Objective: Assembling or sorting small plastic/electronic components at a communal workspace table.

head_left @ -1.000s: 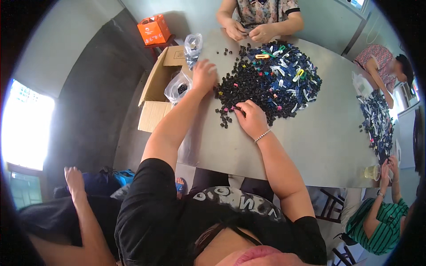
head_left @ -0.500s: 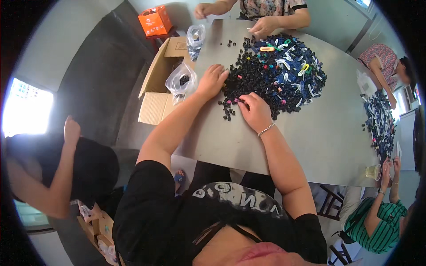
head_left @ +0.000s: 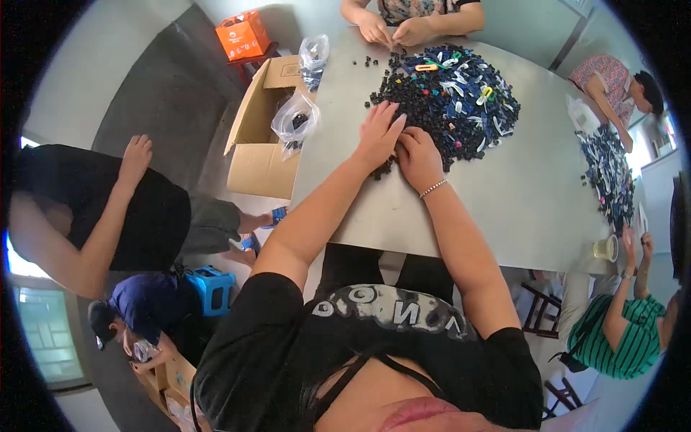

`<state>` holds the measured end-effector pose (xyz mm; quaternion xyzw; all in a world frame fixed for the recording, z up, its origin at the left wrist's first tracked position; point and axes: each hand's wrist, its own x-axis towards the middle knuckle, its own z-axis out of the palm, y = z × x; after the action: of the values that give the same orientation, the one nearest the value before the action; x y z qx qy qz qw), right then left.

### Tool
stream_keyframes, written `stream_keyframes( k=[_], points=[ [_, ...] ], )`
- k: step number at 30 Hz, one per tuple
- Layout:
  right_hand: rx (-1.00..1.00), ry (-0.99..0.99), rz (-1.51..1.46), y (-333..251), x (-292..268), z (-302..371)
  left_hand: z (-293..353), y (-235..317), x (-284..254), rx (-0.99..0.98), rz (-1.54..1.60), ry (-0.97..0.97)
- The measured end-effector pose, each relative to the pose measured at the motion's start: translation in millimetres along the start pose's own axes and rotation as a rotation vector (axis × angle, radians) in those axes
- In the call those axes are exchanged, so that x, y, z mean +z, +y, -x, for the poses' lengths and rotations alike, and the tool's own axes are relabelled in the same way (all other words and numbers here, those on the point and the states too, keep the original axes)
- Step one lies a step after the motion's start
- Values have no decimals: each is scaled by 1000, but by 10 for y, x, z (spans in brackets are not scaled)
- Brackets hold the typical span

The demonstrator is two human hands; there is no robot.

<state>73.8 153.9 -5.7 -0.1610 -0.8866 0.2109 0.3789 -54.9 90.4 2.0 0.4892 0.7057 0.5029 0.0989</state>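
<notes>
A large heap of small pieces lies on the metal table; its near left part is small black pieces (head_left: 412, 93) that look like mini claw hair clips. My left hand (head_left: 380, 135) lies on the heap's left edge, fingers stretched out, the thumb toward the other hand. Right beside it my right hand (head_left: 421, 158), with a beaded bracelet, rests with bent fingers at the near edge; its fingertips hide what they touch. Farther right the heap is dark blue and white clips (head_left: 471, 97). An orange clip (head_left: 426, 68) and a yellow clip (head_left: 485, 94) lie on top.
Left of the table (head_left: 518, 209) stands an open cardboard box (head_left: 263, 169) with a clear plastic bag (head_left: 295, 121). Across from me a person's hands (head_left: 396, 30) work at the heap. At right are a second pile (head_left: 608, 173), a plastic cup (head_left: 606, 249) and two people.
My left hand has moved right, onto the black pieces and next to my right hand, which has shifted slightly. The person across has brought both hands together. The person at left has moved.
</notes>
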Motion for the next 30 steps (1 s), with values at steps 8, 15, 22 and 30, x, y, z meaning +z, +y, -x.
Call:
stream_keyframes(
  k=[8,15,22,30],
  points=[
    [120,254,244,112,-175,-61,703,111,-159,137,-495,19],
    [298,62,392,-19,-34,26,326,84,-21,86,-582,5],
    [122,70,205,-45,118,-55,279,-46,-29,176,-361,-12],
    [-226,147,149,-238,-51,-101,301,-77,-34,210,-301,157]
  ],
)
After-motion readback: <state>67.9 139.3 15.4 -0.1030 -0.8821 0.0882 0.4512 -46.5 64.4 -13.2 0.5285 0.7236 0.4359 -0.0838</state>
